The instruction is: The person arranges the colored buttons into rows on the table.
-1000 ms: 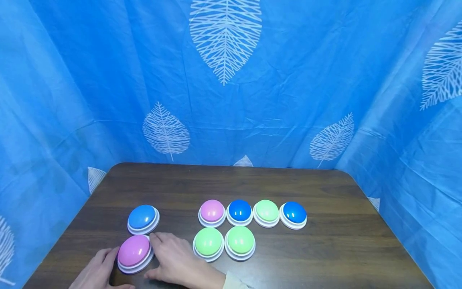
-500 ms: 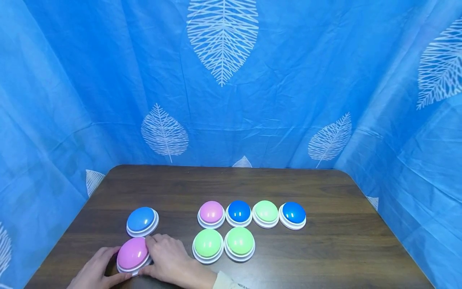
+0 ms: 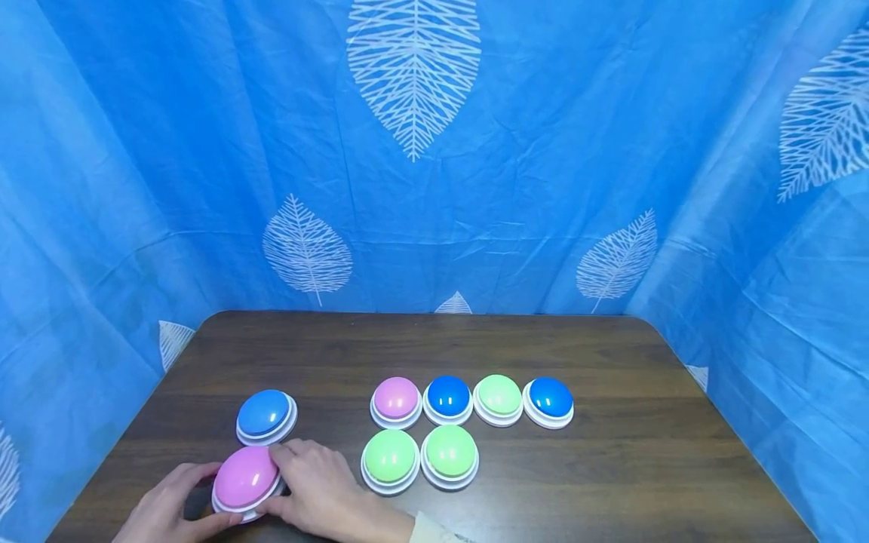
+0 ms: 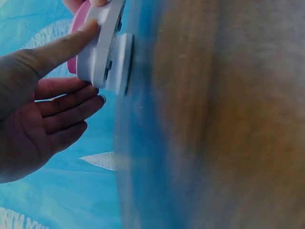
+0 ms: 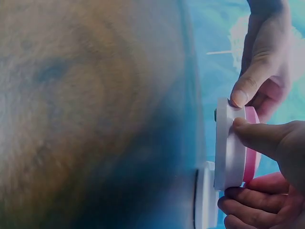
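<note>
A pink dome push button (image 3: 246, 478) with a white base is held between both hands at the table's front left. My left hand (image 3: 166, 501) grips its left side, thumb on the front of the base and fingers round the far left. From the other side my right hand (image 3: 319, 483) pinches it between thumb and fingers. In the right wrist view the white base (image 5: 229, 148) stands a little off the tabletop, with both thumbs on its rim. Just behind it sits a blue push button (image 3: 265, 412); its white base (image 4: 125, 62) shows in the left wrist view.
Farther right, a back row has a pink button (image 3: 397, 398), a blue one (image 3: 449, 396), a green one (image 3: 500, 394) and another blue one (image 3: 551, 397). Two green buttons (image 3: 391, 456) stand in front. Blue leaf-print cloth (image 3: 516, 151) surrounds the brown table (image 3: 577, 483).
Both hands have closed in on the pink button and now grip it. It has come slightly up and toward the left. The other buttons stay put.
</note>
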### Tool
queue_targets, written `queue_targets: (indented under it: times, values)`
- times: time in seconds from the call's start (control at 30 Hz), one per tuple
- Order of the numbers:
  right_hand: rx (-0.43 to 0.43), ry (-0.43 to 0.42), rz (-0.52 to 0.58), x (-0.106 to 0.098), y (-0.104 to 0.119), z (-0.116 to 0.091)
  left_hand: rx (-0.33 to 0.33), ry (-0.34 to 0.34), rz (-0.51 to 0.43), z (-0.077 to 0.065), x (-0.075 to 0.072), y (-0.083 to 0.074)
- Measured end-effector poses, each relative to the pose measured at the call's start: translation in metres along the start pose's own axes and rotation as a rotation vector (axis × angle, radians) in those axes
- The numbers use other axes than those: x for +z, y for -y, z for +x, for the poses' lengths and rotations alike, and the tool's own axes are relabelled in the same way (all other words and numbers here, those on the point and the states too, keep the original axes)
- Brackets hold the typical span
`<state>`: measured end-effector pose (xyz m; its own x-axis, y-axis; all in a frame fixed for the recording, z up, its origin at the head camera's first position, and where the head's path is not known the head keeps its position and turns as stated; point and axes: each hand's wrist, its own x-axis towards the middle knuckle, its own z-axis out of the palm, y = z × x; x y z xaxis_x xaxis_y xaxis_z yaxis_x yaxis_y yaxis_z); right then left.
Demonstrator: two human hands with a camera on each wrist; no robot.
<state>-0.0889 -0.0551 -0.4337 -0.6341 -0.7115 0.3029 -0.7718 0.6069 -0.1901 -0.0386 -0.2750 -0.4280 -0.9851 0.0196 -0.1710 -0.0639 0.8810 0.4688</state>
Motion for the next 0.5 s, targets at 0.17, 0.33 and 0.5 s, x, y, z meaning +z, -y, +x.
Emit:
queue_targets:
  times: [0.17,0.33,0.5]
  values:
    - [0.019,-0.031,0.113,-0.015,-0.008,-0.006,0.036,-0.086,-0.021,-0.006,-0.004,-0.013]
    - [0.019,-0.069,0.249,-0.027,-0.022,-0.014,0.135,-0.193,-0.069,-0.007,0.000,-0.031]
    - [0.074,-0.058,0.364,-0.035,-0.037,-0.025,0.214,-0.207,-0.107,0.000,0.003,-0.053]
